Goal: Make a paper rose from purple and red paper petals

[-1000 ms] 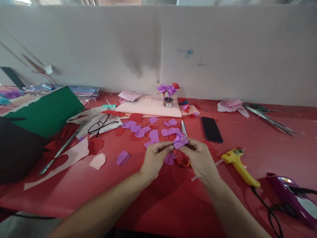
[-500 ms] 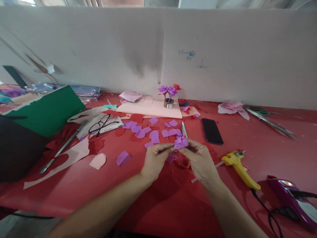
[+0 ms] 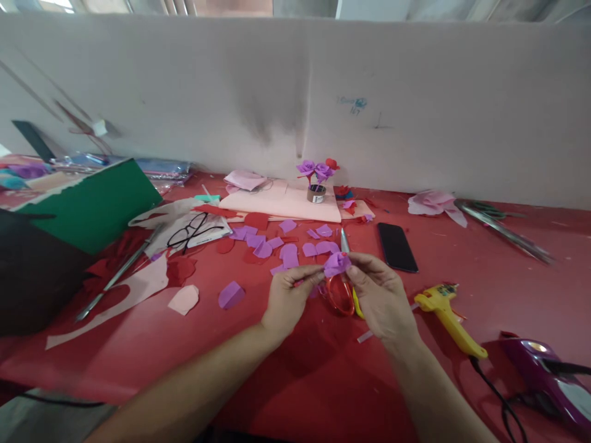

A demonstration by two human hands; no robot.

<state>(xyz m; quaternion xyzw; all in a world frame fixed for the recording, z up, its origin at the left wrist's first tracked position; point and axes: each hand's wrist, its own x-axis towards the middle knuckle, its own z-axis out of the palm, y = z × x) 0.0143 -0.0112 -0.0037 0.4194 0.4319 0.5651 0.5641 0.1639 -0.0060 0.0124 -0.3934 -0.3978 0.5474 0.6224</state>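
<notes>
Red worktop (image 3: 503, 277); left hand (image 3: 289, 301) and right hand (image 3: 382, 301), well inside its near edge; yellow glue gun (image 3: 450, 320), just beside the right hand; folded purple paper (image 3: 336, 265), between both hands, gripped by their fingers.

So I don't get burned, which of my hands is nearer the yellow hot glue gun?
Right. Your right hand is just left of the yellow glue gun, not touching it; your left hand is farther left, across the purple paper flower.
</notes>
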